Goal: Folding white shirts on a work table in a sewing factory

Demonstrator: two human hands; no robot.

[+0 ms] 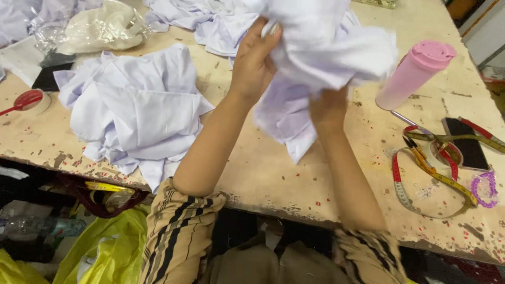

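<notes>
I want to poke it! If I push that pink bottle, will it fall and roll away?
Probably, yes. The pink bottle is tall and narrow, so it likely tips easily. Its round body would probably roll across the worn table once down. It looks like smooth plastic with the lid on, so it seems unlikely to break.

Tailoring or garment workshop, by every sign.
Worn, paint-flecked wooden worktable point(273, 173) heaped with pale lilac-white garments point(131, 113); tape measure point(421, 173) coiled beside small snips point(415, 150); clear plastic packing bags point(100, 26) at the far edge; yellow plastic bags point(105, 247) stuffed under the bench.
</notes>
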